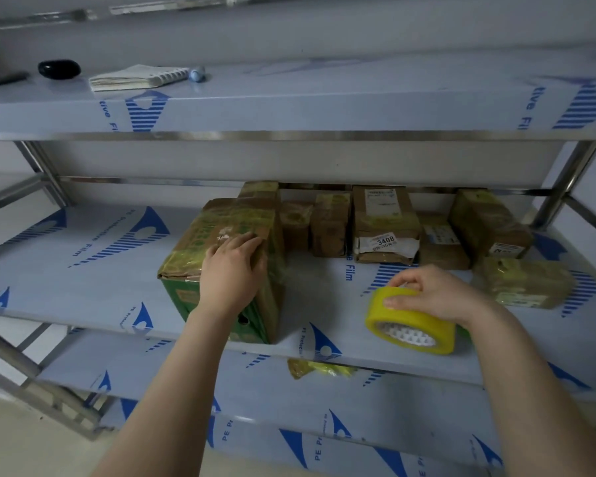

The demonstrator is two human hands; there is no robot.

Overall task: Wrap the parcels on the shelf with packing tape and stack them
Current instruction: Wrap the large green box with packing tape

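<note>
Left hand (233,270) flat on big parcel (221,249), fingers relaxed. Right hand (434,294) grasping yellow tape roll (410,325) at shelf (83,270) front. Smaller parcels (386,225) stand beyond both hands.

Parcel storeroom, steel shelving (289,136) in protective film, taped parcels (386,225)

We are seeing a dim, cool, bluish picture, with soft light seemingly coming from above. The upper shelf (324,98) is throwing shade over the parcels (386,222) at the back, leaving them murky. Its steel rail (289,135) is catching a thin gleam, and the yellow tape roll (412,321) is showing a mild sheen. Straight lines are bowing toward the edges, and fine detail is smearing throughout.
</note>
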